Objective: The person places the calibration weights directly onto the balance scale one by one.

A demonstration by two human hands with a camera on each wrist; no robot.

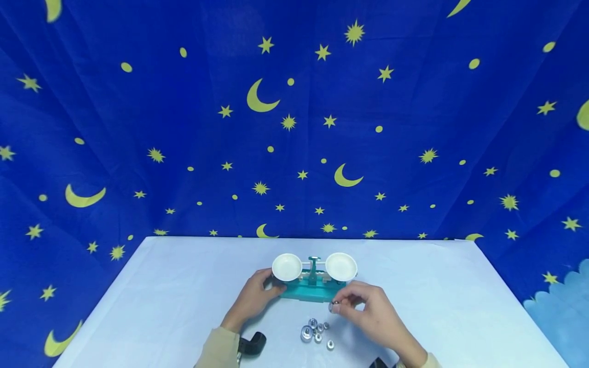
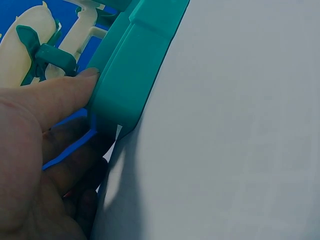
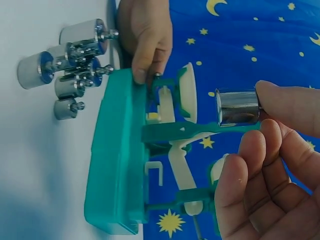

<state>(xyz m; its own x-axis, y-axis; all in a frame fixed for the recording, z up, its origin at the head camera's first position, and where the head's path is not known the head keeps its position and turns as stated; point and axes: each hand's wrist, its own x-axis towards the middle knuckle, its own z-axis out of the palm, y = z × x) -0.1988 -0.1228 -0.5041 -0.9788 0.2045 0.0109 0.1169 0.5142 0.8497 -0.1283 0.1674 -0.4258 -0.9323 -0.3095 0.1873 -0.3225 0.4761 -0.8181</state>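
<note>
A toy balance scale [image 1: 306, 293] with a green base stands on the table, its left pan [image 1: 287, 267] and right pan [image 1: 341, 267] white and bare. My left hand [image 1: 252, 300] holds the left end of the base; in the left wrist view the thumb lies on its edge and the fingers curl at its end. Between thumb and fingertips my right hand [image 1: 374, 313] pinches a shiny metal weight [image 3: 237, 107], off the table, in front of the scale's right end. Several other metal weights [image 1: 307, 334] of different sizes stand in a cluster nearer me.
White cloth covers the table [image 1: 184, 286]. Behind it hangs a blue curtain [image 1: 211, 138] with yellow moons and stars. A black strap piece [image 1: 253, 344] sits at my left wrist.
</note>
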